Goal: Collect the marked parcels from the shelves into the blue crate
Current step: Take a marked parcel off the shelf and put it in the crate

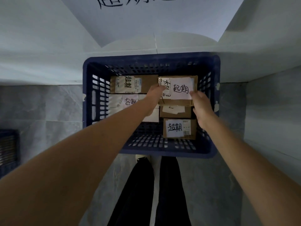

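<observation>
The blue crate point(88, 101) stands on the floor in front of my feet. Inside it lie several cardboard parcels with handwritten white labels. I hold one labelled parcel point(180, 90) over the crate's far right part, above another parcel. My left hand point(154, 93) grips its left edge and my right hand point(201, 106) grips its right edge. Other labelled parcels lie at the far left point(130, 84), the middle left point(123, 101) and the near right point(179, 128).
White paper-covered surfaces point(40, 62) rise to the left, right and behind the crate, the back one bearing large handwritten characters. A second dark blue crate point(8, 150) sits at the left edge. My dark trouser legs point(146, 193) stand right before the crate.
</observation>
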